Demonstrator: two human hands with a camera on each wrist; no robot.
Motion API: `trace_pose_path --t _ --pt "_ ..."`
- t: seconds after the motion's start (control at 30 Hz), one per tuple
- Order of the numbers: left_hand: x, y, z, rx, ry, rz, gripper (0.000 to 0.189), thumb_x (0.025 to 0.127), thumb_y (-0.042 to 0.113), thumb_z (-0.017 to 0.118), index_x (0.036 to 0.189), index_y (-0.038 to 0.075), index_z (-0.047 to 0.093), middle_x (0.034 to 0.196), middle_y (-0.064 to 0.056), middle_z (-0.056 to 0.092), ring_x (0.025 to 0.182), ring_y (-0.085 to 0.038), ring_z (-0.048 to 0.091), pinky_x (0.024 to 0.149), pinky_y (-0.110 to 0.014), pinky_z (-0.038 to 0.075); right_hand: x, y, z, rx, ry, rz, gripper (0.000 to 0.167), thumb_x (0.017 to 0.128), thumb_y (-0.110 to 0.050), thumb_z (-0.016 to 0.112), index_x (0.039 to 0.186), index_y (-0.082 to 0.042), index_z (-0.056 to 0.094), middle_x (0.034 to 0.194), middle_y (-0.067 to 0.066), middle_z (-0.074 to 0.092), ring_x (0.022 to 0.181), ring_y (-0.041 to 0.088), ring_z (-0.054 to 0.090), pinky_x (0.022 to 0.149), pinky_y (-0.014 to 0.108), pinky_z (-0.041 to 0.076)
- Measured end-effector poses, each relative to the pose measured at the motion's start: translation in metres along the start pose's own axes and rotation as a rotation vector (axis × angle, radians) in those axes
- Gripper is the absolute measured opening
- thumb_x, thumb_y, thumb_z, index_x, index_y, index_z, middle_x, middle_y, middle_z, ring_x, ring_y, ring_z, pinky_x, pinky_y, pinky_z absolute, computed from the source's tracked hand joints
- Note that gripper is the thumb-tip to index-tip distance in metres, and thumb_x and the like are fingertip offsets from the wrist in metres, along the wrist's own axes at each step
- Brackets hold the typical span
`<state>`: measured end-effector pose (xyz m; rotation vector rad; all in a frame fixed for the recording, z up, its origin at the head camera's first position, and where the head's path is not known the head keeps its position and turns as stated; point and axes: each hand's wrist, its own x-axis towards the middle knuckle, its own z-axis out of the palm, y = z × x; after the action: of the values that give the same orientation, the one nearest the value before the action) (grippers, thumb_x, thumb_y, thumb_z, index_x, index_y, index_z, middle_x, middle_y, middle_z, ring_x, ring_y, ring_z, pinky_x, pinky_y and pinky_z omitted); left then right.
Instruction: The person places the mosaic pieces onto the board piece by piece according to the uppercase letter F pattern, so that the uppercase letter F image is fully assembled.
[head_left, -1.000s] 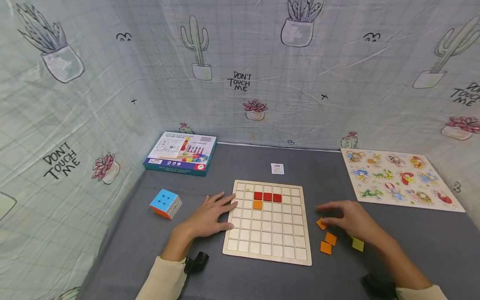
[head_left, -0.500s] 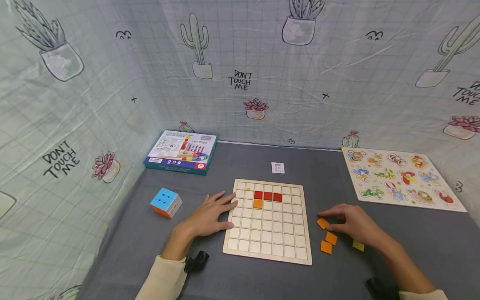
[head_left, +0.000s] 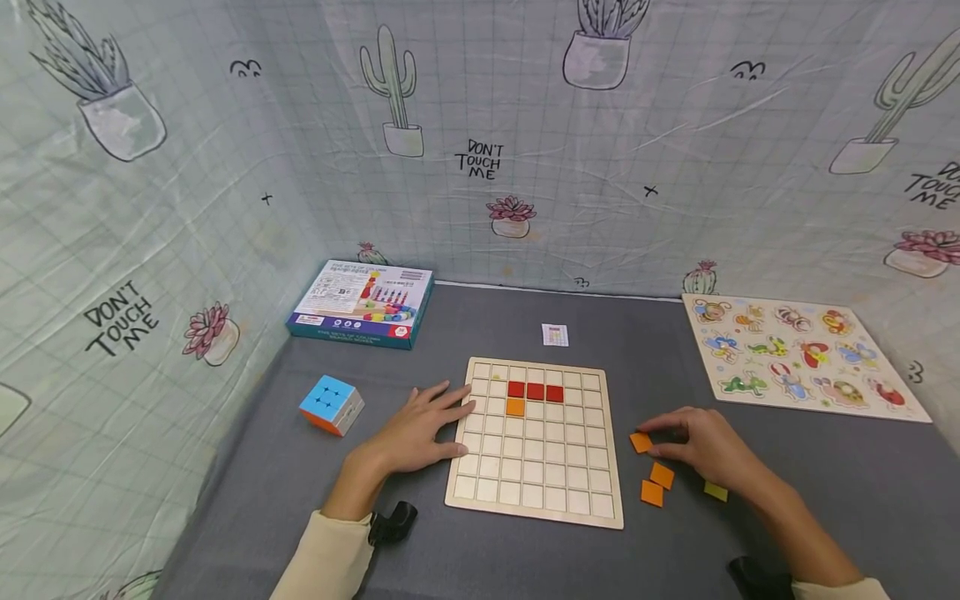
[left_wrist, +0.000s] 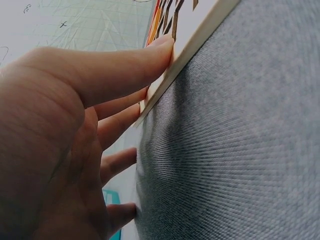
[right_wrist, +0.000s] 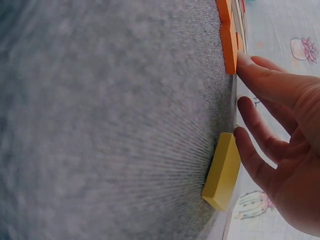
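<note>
A pale wooden grid board [head_left: 533, 471] lies flat on the table, with three red tiles [head_left: 535, 392] in one row and an orange tile [head_left: 515, 407] just below the leftmost. My left hand [head_left: 416, 435] lies spread at the board's left edge, its thumb touching the board's rim [left_wrist: 197, 42] in the left wrist view. To the right of the board, my right hand [head_left: 708, 446] pinches an orange square tile [head_left: 641, 442] between thumb and index finger. Two more orange tiles [head_left: 652, 493] lie nearer me. A yellow-green tile [head_left: 716, 491] sits under the right wrist side, seen as a thick yellow block [right_wrist: 222, 172] in the right wrist view.
Left of the left hand stands a blue, white and orange puzzle cube [head_left: 332, 406]. A boxed bead game [head_left: 362, 305] lies at the back left. A small printed card [head_left: 555, 336] lies behind the board, and an insect puzzle board [head_left: 806, 360] at the back right. Printed cloth [head_left: 322, 167] walls the table.
The right hand's thumb and index finger have closed on the orange tile, which has shifted slightly left and away from me. The left hand and the board stay in place.
</note>
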<state>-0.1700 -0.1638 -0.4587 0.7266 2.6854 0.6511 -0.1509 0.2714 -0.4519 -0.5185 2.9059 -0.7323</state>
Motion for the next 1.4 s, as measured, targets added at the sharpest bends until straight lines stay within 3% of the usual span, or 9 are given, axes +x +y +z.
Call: trace_pose_path --t 0.17,0.23,0.37,0.5,0.6,0.93,1.4 --pt "0.000 0.000 0.000 0.003 -0.004 0.005 0.066 0.095 0.039 0.070 0.153 0.018 0.049 0.169 -0.001 0.034 0.159 -0.039 0.021 0.123 -0.074 0.011 0.001 -0.004 0.000 0.016 -0.021 0.008 0.029 0.083 -0.023 0.084 0.111 -0.019 0.080 0.110 0.002 0.079 0.105 0.028 0.072 0.088 0.046 0.059" --pt "0.001 0.000 0.000 0.004 -0.004 0.003 0.066 0.095 0.040 0.070 0.153 0.018 0.049 0.168 -0.001 0.034 0.159 -0.039 0.021 0.123 -0.074 0.011 0.002 -0.005 -0.001 0.030 -0.029 0.013 0.029 0.084 -0.024 0.083 0.112 -0.019 0.079 0.111 0.003 0.079 0.106 0.029 0.073 0.089 0.047 0.059" --pt "0.001 -0.001 0.000 0.005 -0.004 0.000 0.066 0.095 0.040 0.070 0.153 0.019 0.048 0.169 -0.001 0.034 0.159 -0.039 0.021 0.123 -0.074 0.011 0.006 -0.008 -0.003 0.080 -0.016 0.016 0.028 0.086 -0.017 0.080 0.114 -0.016 0.078 0.112 0.005 0.079 0.101 0.023 0.075 0.084 0.036 0.062" --pt "0.002 -0.001 0.001 0.010 -0.002 0.002 0.066 0.095 0.040 0.070 0.154 0.019 0.048 0.169 -0.001 0.034 0.159 -0.039 0.021 0.123 -0.074 0.012 0.009 -0.011 -0.006 0.119 0.036 0.008 0.027 0.087 -0.010 0.078 0.114 -0.015 0.078 0.111 0.006 0.078 0.091 0.008 0.075 0.076 0.021 0.060" --pt "0.002 -0.002 0.001 0.015 -0.002 0.002 0.066 0.095 0.041 0.070 0.154 0.019 0.048 0.169 -0.001 0.034 0.159 -0.038 0.021 0.123 -0.074 0.012 0.011 -0.013 -0.005 0.107 0.082 -0.014 0.026 0.087 -0.008 0.078 0.112 -0.015 0.078 0.111 0.004 0.077 0.088 0.002 0.072 0.076 0.017 0.059" --pt "0.002 -0.003 0.001 0.016 -0.006 -0.004 0.067 0.095 0.041 0.070 0.154 0.020 0.048 0.169 0.000 0.033 0.159 -0.038 0.021 0.123 -0.073 0.012 0.018 -0.026 -0.003 0.125 0.136 -0.047 0.021 0.089 -0.010 0.078 0.109 -0.013 0.081 0.119 0.008 0.075 0.108 0.030 0.070 0.080 0.021 0.060" --pt "0.002 -0.001 0.000 0.012 -0.007 -0.005 0.066 0.094 0.041 0.070 0.153 0.020 0.048 0.169 0.000 0.033 0.159 -0.038 0.022 0.123 -0.073 0.012 0.032 -0.043 0.003 0.157 0.157 -0.021 0.020 0.087 -0.013 0.080 0.107 -0.014 0.082 0.114 0.006 0.076 0.107 0.028 0.069 0.078 0.019 0.058"
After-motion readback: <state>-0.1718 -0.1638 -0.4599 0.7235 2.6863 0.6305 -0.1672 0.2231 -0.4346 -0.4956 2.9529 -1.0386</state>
